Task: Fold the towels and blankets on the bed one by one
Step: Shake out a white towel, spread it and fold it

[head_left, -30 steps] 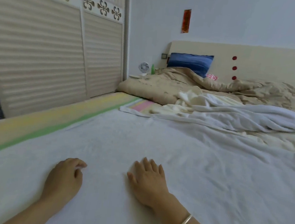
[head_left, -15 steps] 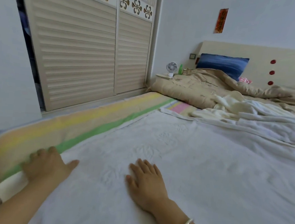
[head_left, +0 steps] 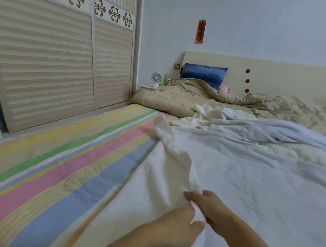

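Observation:
A large white towel point(head_left: 251, 180) lies spread over the bed, its left edge lifted and folded over toward the right. My left hand point(head_left: 176, 231) pinches that raised edge at the bottom centre. My right hand point(head_left: 211, 210), with a gold bangle on the wrist, grips the same fold just to the right, touching the left hand. A crumpled pile of white and cream blankets point(head_left: 246, 126) lies further up the bed. A tan quilt point(head_left: 190, 98) is bunched near the headboard.
The striped bedsheet point(head_left: 65, 174) is bare on the left. Slatted wardrobe doors point(head_left: 51, 60) stand close along the bed's left side. A blue pillow point(head_left: 204, 74) leans on the headboard, with a small fan point(head_left: 156, 78) on a nightstand beside it.
The left hand took hold of the towel's left edge and pulled it over to the right, baring the striped sheet. The right hand went from lying flat to gripping the fold.

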Demonstrator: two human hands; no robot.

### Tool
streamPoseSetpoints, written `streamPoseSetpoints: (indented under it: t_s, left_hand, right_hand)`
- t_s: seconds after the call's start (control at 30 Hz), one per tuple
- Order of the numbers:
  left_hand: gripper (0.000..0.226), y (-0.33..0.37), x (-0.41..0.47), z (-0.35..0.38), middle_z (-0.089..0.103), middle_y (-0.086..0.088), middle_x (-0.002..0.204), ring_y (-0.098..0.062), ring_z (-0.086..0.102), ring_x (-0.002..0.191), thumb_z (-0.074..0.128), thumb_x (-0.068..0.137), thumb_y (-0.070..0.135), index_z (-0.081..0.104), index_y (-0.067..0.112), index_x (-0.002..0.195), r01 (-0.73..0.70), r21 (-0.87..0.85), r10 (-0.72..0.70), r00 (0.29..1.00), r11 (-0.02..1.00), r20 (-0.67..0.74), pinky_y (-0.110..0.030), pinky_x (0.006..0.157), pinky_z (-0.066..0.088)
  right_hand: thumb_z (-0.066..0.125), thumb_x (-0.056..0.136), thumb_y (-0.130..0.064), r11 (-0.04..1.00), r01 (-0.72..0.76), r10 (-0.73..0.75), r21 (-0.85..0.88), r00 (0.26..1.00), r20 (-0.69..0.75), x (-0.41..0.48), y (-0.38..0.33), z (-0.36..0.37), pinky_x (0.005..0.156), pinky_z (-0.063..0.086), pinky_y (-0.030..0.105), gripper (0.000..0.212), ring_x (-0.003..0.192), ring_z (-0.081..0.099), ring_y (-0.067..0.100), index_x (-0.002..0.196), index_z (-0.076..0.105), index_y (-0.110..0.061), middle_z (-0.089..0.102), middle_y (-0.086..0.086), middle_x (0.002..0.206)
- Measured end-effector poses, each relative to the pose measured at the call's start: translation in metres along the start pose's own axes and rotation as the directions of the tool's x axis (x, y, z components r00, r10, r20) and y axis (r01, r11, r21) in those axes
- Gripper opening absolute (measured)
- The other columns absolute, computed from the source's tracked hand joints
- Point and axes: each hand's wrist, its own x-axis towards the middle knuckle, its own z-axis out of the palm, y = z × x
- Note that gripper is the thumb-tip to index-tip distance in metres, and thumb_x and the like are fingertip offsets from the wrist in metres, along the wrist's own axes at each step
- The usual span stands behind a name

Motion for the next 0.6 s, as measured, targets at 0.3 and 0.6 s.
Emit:
streamPoseSetpoints:
  t_s: [0.3,0.6]
  left_hand:
    - [0.03,0.193,0.05,0.167,0.062,0.003,0.068,-0.011,0.056,0.054,0.041,0.101,0.027,0.063,0.015,0.084,-0.036,-0.397,0.192,0.913,0.917,0.36,-0.019,0.049,0.043]
    - [0.024,0.305,0.108,0.356,0.069,0.004,0.088,-0.011,0.066,0.073,0.044,0.096,0.013,0.066,0.021,0.087,-0.168,-0.301,0.242,0.943,0.939,0.228,-0.032,0.069,0.058]
  right_hand:
    - [0.058,0.095,-0.022,0.985,-0.16,0.105,-0.058,0.839,-0.534,-0.138,0.122,-0.282,0.055,0.047,0.027,0.022,0.069,0.063,0.026,0.084,0.068,-0.005,0.069,0.013,0.082]
    - [0.068,0.087,-0.036,0.924,-0.336,0.316,0.181,0.409,-0.856,-0.297,0.283,-0.496,0.057,0.043,0.028,0.033,0.068,0.057,0.023,0.082,0.07,-0.003,0.067,0.015,0.084]
